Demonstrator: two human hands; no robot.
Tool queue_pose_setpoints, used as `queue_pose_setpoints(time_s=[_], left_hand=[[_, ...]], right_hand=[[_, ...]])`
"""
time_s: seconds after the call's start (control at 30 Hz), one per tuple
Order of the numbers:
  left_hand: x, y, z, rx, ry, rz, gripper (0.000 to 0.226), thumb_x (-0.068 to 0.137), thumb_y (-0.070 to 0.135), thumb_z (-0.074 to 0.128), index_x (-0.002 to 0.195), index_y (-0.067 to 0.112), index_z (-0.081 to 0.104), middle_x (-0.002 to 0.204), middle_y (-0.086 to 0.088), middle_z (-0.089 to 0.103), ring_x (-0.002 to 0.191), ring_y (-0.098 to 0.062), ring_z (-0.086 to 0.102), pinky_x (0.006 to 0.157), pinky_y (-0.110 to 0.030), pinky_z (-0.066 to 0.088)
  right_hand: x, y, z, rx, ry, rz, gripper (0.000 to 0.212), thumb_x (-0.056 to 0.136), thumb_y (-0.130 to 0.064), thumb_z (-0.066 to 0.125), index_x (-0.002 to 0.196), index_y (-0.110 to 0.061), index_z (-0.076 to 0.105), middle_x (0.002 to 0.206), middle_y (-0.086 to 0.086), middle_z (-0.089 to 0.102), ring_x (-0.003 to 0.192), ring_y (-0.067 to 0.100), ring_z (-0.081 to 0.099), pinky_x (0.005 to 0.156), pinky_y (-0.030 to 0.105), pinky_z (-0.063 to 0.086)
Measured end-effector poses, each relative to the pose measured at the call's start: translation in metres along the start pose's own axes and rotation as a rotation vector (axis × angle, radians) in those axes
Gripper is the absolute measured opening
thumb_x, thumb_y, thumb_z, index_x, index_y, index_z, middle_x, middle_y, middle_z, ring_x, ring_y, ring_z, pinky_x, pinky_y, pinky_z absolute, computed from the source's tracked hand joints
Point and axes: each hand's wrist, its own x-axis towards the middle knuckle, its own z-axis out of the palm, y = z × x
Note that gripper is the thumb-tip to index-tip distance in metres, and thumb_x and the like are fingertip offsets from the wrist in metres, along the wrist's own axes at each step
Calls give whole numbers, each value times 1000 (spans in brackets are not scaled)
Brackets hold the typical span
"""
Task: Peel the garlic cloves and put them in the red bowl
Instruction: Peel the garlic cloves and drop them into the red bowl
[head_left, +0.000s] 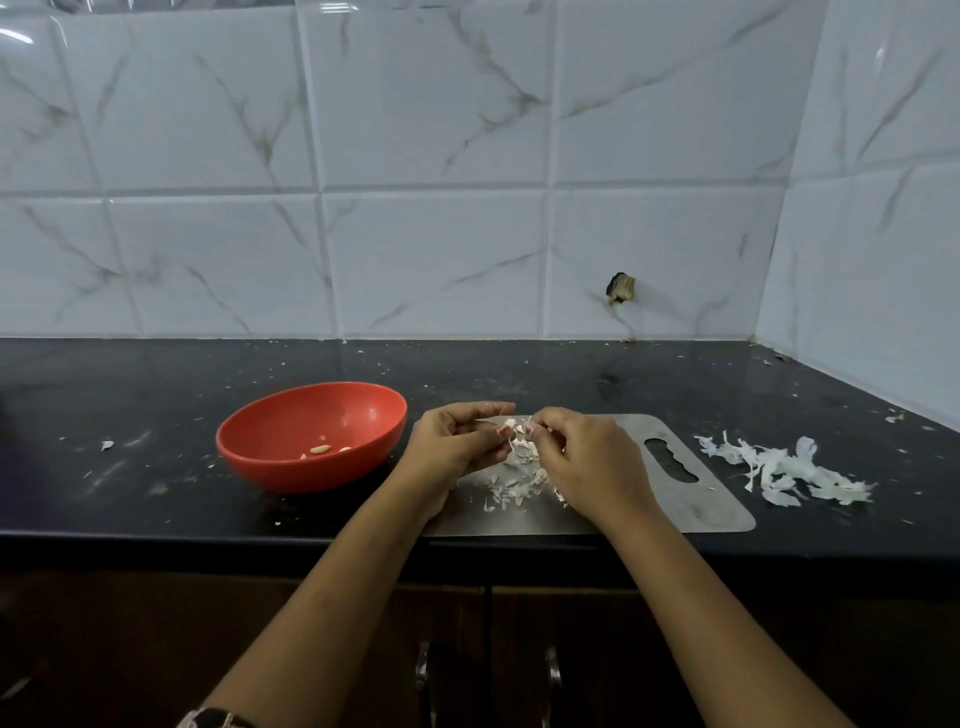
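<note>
The red bowl (270, 441) stands on the black counter, left of my hands, with a few peeled cloves (321, 450) lying in it. Over the steel cutting board (691, 499), my left hand (452, 441) and my right hand (587, 457) meet and pinch one garlic clove (511, 428) between their fingertips. A strip of papery skin hangs from the clove. Beneath the hands, loose skin bits (511, 486) are scattered on the board. Most of the clove is hidden by my fingers.
A heap of white garlic skins (784, 470) lies on the counter to the right of the board. Small flakes dot the black counter (156, 395). The tiled wall stands behind and at the right. The counter's front edge runs just below the board.
</note>
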Motion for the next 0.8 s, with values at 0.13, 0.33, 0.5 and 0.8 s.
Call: queue_pose_setpoints(time_s=[0.13, 0.33, 0.5, 0.8], left_hand=[[0, 0, 1, 6, 17, -1, 11, 85, -8, 62, 92, -1, 69, 78, -12, 68, 66, -13, 67, 62, -19, 56], [-1, 0, 3, 39, 49, 14, 7, 84, -9, 63, 85, -3, 65, 74, -17, 65, 60, -14, 66, 59, -20, 55], [-1, 0, 4, 89, 43, 54, 8, 84, -6, 66, 87, 1, 64, 70, -13, 69, 64, -17, 68, 60, -22, 55], [-6, 0, 9, 106, -46, 86, 11, 89, -4, 60, 96, 1, 67, 83, -13, 73, 77, -18, 71, 68, -23, 56]], right_hand=[[1, 1, -1, 104, -28, 69, 9, 85, -37, 71, 84, -29, 68, 69, -14, 63, 63, 4, 57, 57, 23, 46], [2, 3, 2, 396, -39, 66, 13, 95, -16, 59, 97, -24, 70, 84, -9, 70, 69, 7, 65, 66, 33, 56], [2, 1, 2, 315, -100, 36, 5, 86, -30, 71, 89, -27, 68, 77, -11, 67, 71, 5, 63, 69, 32, 57], [0, -1, 3, 221, 61, -44, 6, 88, -21, 69, 93, -24, 69, 82, -10, 68, 50, 1, 49, 54, 16, 41]])
